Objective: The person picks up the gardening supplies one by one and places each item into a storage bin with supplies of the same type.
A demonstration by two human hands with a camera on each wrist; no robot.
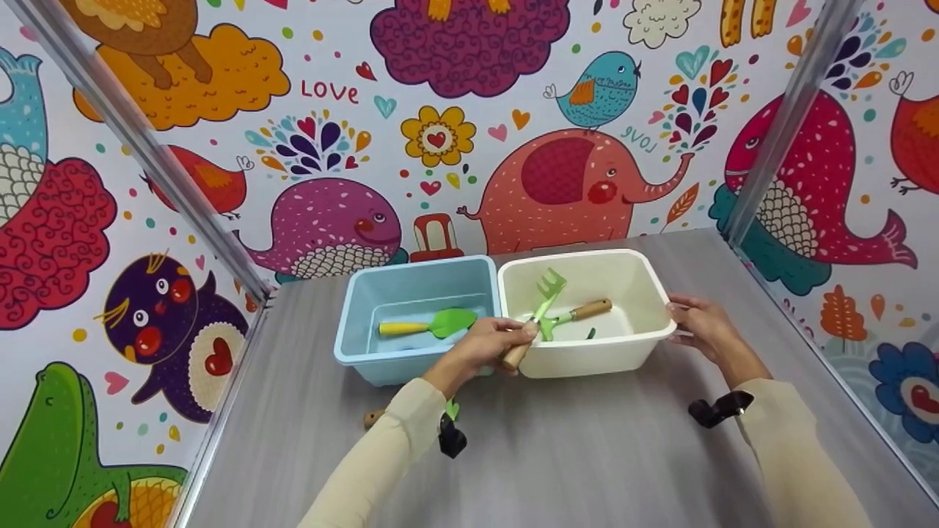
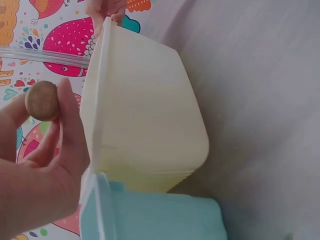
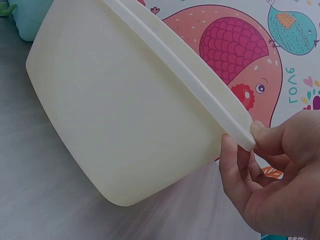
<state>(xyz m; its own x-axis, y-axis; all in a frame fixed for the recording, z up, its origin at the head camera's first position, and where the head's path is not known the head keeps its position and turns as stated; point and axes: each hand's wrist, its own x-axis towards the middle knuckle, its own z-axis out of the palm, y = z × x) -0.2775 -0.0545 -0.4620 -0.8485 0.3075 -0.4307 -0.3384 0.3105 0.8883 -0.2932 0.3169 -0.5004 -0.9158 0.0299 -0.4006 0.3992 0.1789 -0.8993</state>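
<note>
My left hand (image 1: 480, 345) grips the wooden handle of a small green hand rake (image 1: 552, 283), whose tines point up over the white bin (image 1: 594, 359). In the left wrist view the round end of that handle (image 2: 42, 101) sits between thumb and fingers. At the bin's right end, my right hand (image 1: 708, 330) pinches the rim, thumb on top and fingers below, as the right wrist view shows. Inside the white bin lies another green-headed tool with a wooden handle (image 1: 591, 309); the held rake partly covers its head. A small dark green piece (image 1: 590, 334) lies nearby.
Left of the white bin, touching it, stands a light blue bin (image 1: 389, 372) holding a green trowel (image 1: 451, 321) with a yellow handle. Another wooden-handled tool (image 1: 373, 418) lies on the grey table (image 1: 587, 455), mostly behind my left sleeve. Patterned walls (image 1: 440, 66) enclose the table.
</note>
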